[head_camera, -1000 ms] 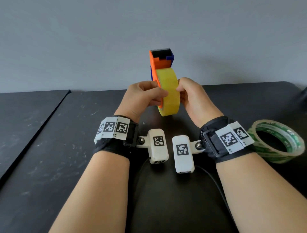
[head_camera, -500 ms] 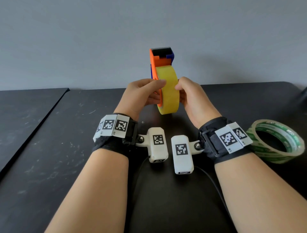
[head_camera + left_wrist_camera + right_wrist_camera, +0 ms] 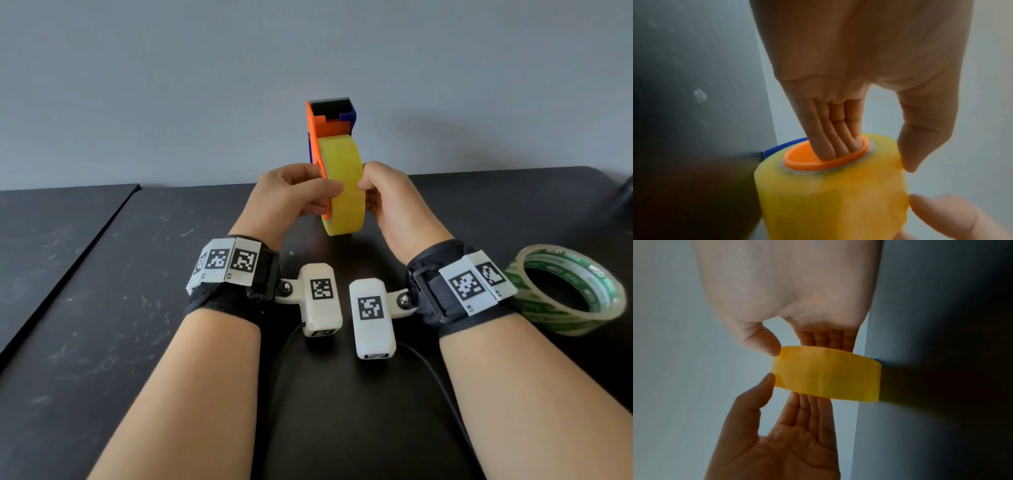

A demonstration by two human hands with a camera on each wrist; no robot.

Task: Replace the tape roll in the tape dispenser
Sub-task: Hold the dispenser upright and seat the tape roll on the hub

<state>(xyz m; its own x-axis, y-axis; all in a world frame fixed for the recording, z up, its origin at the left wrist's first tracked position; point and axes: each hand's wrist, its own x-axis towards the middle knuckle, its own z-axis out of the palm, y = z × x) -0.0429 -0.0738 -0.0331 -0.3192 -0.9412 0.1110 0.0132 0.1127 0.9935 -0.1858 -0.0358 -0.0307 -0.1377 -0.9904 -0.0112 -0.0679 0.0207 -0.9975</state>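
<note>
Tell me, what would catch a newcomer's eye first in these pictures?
The bright yellow tape roll stands out first, seated on an orange and blue tape dispenser held up above the black table. The left hand and right hand grip it from either side. A second roll, clear tape with green print, lies flat on the table beside the right wrist.

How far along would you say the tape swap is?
The yellow roll sits on the dispenser hub. Left hand steadies the dispenser, right hand pinches that roll. Going on or coming off is unclear; the green roll lies untouched on the table.
</note>
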